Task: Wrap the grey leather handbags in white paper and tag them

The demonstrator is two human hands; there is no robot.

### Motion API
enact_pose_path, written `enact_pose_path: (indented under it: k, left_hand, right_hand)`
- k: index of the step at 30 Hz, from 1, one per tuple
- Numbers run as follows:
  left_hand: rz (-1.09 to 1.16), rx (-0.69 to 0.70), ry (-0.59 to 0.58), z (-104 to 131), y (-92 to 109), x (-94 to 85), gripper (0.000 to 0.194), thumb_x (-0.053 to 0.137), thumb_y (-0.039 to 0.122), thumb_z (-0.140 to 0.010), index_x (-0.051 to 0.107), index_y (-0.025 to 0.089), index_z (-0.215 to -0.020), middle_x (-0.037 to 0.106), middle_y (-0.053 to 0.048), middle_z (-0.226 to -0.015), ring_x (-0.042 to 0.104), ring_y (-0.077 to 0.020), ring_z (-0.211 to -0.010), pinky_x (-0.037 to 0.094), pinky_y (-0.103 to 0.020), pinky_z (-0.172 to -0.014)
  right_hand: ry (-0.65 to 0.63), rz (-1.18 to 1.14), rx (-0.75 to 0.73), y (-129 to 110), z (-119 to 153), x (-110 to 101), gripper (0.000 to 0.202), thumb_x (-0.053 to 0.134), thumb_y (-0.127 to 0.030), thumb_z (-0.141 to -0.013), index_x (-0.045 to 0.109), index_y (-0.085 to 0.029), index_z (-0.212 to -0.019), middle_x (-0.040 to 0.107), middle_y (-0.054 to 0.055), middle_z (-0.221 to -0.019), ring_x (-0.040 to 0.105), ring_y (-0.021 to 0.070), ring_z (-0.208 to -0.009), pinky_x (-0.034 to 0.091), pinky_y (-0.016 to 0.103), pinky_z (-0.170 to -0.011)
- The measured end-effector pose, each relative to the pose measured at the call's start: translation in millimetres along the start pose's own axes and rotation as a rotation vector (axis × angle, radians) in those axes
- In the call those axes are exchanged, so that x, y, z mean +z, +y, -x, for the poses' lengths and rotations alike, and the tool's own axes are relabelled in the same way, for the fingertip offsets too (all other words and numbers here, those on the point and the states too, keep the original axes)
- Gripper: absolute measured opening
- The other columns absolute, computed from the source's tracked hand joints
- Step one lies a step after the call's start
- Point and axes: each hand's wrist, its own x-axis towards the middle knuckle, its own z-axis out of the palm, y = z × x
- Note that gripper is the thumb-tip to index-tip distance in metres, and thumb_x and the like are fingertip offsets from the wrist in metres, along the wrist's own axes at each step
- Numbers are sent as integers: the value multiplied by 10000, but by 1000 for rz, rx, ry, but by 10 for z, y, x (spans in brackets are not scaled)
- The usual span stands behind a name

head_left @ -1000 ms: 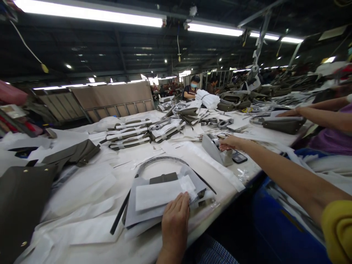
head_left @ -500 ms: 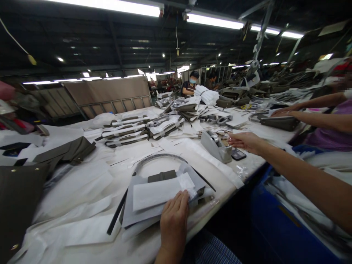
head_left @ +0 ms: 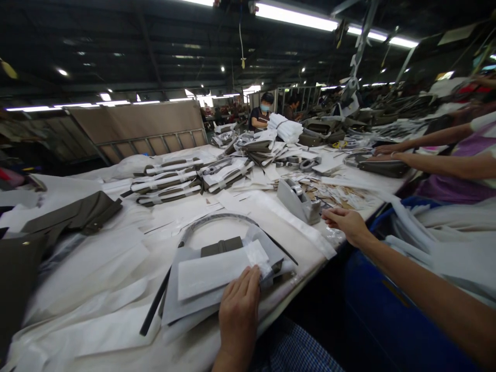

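A flat bag with a looped handle (head_left: pixel 217 219) lies on the table, partly covered by grey sheeting (head_left: pixel 172 305). On top are a white foam piece (head_left: pixel 209 274) and a clear plastic patch. My left hand (head_left: pixel 240 305) rests with extended fingers on the near right edge of this bundle, pressing it. Beside the grey tape dispenser (head_left: pixel 298 201), my right hand (head_left: pixel 346 225) is raised with thumb and fingertips pinched together. Whatever lies between them is too small to make out. Shiny clear scraps (head_left: pixel 334 235) show on the table edge below that hand.
Bundled straps (head_left: pixel 170 181) and stacked dark pieces (head_left: pixel 259 147) cover the far table. Dark bag panels (head_left: pixel 73 212) lie to the left. A blue bin (head_left: pixel 372 299) of white sheets stands at right. A co-worker's hands (head_left: pixel 387 152) rest on a dark bag.
My right hand has moved down and slightly right relative to the dispenser, its fingers curling from outstretched to pinched. My left hand stays on the bundle. The view has swung slightly right.
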Motion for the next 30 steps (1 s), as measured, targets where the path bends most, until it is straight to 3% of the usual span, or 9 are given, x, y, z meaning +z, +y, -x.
enact_pose_path:
  k: [3, 7, 12, 16, 19, 25, 30]
  left_hand:
    - [-5, 3, 0, -3, 6, -13, 317, 394, 116, -1000, 591, 181, -1241, 715, -47, -1183, 672, -207, -1088, 519, -337, -868]
    - [2, 8, -5, -3, 8, -16, 319, 408, 105, -991, 588, 176, -1245, 710, -46, -1195, 671, -213, -1091, 517, -345, -874]
    - [10, 0, -5, -3, 2, -8, 302, 457, 113, -985, 587, 172, -1251, 710, -46, -1195, 669, -210, -1094, 520, -346, -865]
    - [35, -27, -21, 8, 20, -10, 292, 482, 115, -980, 590, 174, -1245, 711, -54, -1191, 660, -207, -1114, 522, -341, -875]
    - [45, -51, -45, 19, 35, -4, 292, 507, 124, -977, 581, 176, -1254, 705, -58, -1202, 649, -208, -1134, 515, -340, -900]
    - [58, -68, -57, 34, 43, 23, 272, 553, 147, -967, 592, 192, -1232, 693, -43, -1231, 628, -203, -1168, 506, -342, -913]
    - [63, -62, -19, 11, 44, 18, 264, 563, 136, -958, 602, 181, -1216, 706, -43, -1203, 645, -199, -1137, 513, -333, -890]
  right_hand:
    - [14, 82, -54, 21, 10, -48, 407, 781, -589, -626, 699, -198, -703, 708, 57, -659, 612, 163, -525, 534, 272, -480]
    - [-63, 238, -194, -84, 163, -185, 331, 770, -530, -680, 753, -225, -808, 722, 32, -714, 632, 172, -579, 544, 292, -589]
    - [-491, 489, -581, -467, 461, -115, 238, 662, -465, -842, 766, -263, -912, 749, 34, -910, 686, 208, -804, 534, 305, -757]
    - [-858, 574, -666, -885, 662, 283, 260, 616, -480, -887, 758, -262, -901, 735, 45, -866, 659, 194, -789, 496, 285, -765]
    - [-1049, 588, -758, -1132, 725, 676, 271, 611, -481, -884, 747, -253, -829, 706, 36, -779, 629, 169, -714, 462, 254, -693]
    - [-1269, 753, -985, -1297, 666, 1348, 175, 641, -362, -842, 709, -258, -719, 676, -13, -697, 579, 140, -627, 369, 239, -598]
    - [-1402, 1014, -1062, -1289, 625, 1648, 16, 745, -258, -762, 746, -263, -778, 702, -40, -677, 571, 131, -603, 295, 238, -549]
